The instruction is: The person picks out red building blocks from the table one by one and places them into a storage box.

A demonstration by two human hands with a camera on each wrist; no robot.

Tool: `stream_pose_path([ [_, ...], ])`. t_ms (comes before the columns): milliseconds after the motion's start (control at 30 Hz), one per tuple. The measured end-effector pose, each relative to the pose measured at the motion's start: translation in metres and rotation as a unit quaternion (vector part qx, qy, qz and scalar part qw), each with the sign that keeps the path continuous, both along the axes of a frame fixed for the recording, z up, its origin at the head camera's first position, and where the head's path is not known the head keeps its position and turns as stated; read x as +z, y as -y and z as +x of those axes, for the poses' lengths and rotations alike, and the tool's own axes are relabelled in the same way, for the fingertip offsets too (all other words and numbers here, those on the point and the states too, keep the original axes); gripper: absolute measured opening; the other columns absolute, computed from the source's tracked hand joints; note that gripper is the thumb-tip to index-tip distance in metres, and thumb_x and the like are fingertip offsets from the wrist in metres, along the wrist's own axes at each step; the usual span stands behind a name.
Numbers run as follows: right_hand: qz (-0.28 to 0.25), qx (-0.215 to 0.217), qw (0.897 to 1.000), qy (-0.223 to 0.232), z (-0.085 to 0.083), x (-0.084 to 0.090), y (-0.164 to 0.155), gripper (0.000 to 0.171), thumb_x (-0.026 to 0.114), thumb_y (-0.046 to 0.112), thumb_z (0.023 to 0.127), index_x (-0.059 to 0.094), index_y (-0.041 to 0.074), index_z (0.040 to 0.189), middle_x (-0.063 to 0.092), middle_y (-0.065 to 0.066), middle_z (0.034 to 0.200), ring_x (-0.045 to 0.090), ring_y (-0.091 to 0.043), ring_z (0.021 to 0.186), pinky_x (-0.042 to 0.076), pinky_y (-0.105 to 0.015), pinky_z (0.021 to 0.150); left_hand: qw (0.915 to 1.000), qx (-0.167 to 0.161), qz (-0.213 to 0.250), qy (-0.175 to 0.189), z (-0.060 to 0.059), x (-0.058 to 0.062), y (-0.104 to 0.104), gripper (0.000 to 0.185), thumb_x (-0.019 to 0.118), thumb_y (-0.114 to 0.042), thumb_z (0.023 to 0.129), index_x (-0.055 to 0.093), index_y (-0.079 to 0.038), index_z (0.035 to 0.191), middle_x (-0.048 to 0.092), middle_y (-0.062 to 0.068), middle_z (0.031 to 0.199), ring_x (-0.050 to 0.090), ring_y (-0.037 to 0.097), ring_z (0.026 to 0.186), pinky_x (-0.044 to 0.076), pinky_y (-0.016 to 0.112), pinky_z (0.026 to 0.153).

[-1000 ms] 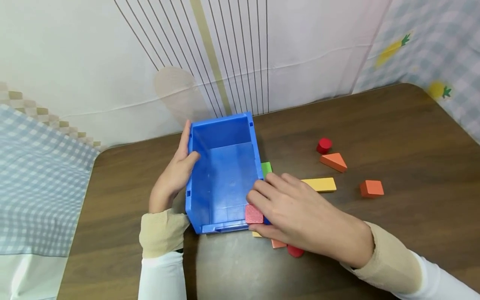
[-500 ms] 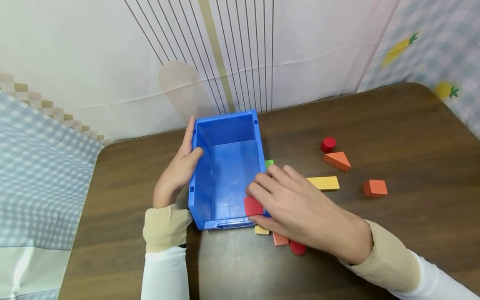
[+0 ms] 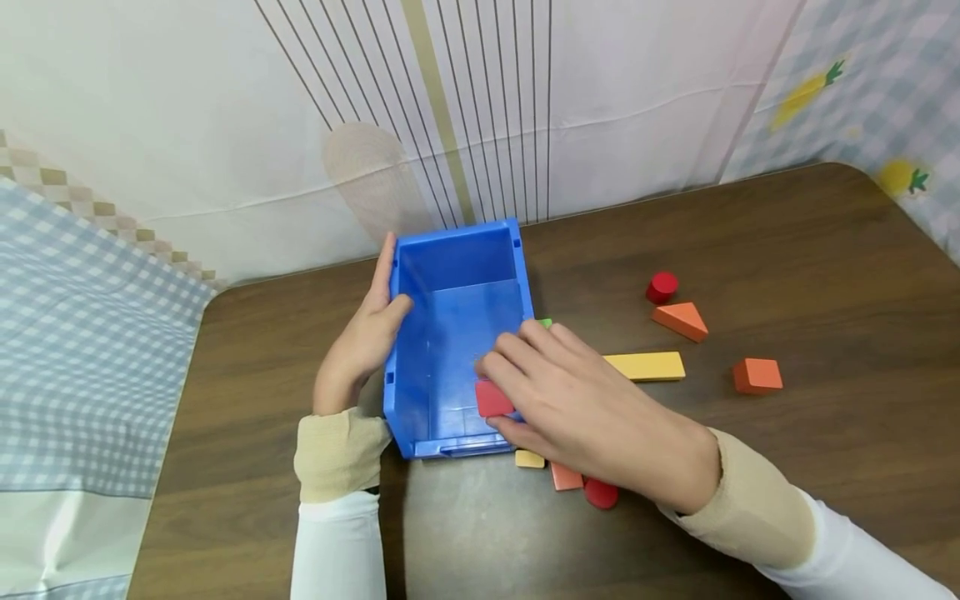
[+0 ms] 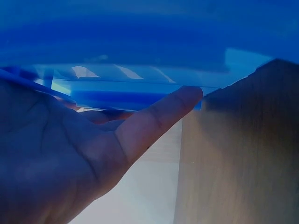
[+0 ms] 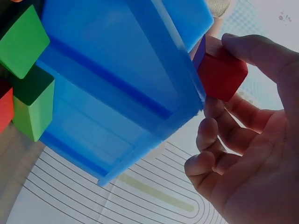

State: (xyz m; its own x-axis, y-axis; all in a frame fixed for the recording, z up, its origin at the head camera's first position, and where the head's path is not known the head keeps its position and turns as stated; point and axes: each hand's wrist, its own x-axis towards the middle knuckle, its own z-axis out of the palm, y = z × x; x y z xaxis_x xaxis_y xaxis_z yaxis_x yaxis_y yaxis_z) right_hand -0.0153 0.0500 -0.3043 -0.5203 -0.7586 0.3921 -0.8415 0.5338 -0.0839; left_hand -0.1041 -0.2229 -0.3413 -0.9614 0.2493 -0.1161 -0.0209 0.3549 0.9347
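Observation:
A blue plastic bin (image 3: 453, 333) stands open on the brown table (image 3: 750, 467). My left hand (image 3: 367, 337) grips the bin's left wall, thumb hooked over the rim; in the left wrist view the thumb (image 4: 154, 119) lies against the blue bin (image 4: 149, 42). My right hand (image 3: 570, 400) pinches a red cube (image 3: 492, 398) and holds it over the bin's near right corner. In the right wrist view the red cube (image 5: 220, 70) sits between my fingertips (image 5: 243, 46) at the bin's rim (image 5: 187, 70).
A green block (image 3: 545, 323) lies against the bin's right wall. Right of it lie a yellow bar (image 3: 647, 366), a red cylinder (image 3: 662, 287), an orange wedge (image 3: 681, 320) and an orange cube (image 3: 757, 375). Small yellow, orange and red blocks (image 3: 566, 477) lie under my right wrist.
My right hand has carried the red cube left and a little farther in over the bin's rim. The left hand keeps its hold on the bin.

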Motion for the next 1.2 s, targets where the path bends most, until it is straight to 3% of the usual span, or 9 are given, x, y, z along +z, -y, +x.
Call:
stream_pose_path([
  [167,0.0,0.002,1.0,-0.006,-0.004,0.0,0.003,0.044,0.083,0.037,0.089,0.07,0.009,0.121,0.064,-0.004,0.104,0.054,-0.023,0.096,0.046,-0.034,0.081,1.0,0.001,0.003,0.004,0.0,0.0,-0.001,0.086,0.036,-0.009,0.102,-0.01,-0.039,0.168,-0.006,-0.008,0.177,0.006,0.019,0.161,0.017,0.052,0.128],
  [633,-0.002,-0.004,1.0,-0.011,-0.009,-0.001,0.014,0.028,0.08,0.03,0.091,0.071,0.012,0.11,0.064,-0.002,0.099,0.051,-0.023,0.09,0.043,-0.033,0.074,1.0,0.0,0.0,-0.005,0.002,0.001,-0.001,0.086,0.035,-0.008,0.101,-0.009,-0.038,0.169,-0.004,-0.004,0.177,0.006,0.025,0.162,0.017,0.058,0.127],
  [1200,0.082,-0.06,0.993,-0.065,-0.005,-0.013,0.022,0.032,0.08,0.031,0.088,0.075,0.01,0.111,0.067,-0.007,0.097,0.052,-0.026,0.09,0.044,-0.037,0.074,0.9999,-0.009,0.006,-0.002,0.0,0.0,0.0,0.086,0.035,-0.009,0.102,-0.011,-0.037,0.168,-0.007,-0.007,0.177,0.006,0.023,0.162,0.02,0.056,0.126],
])
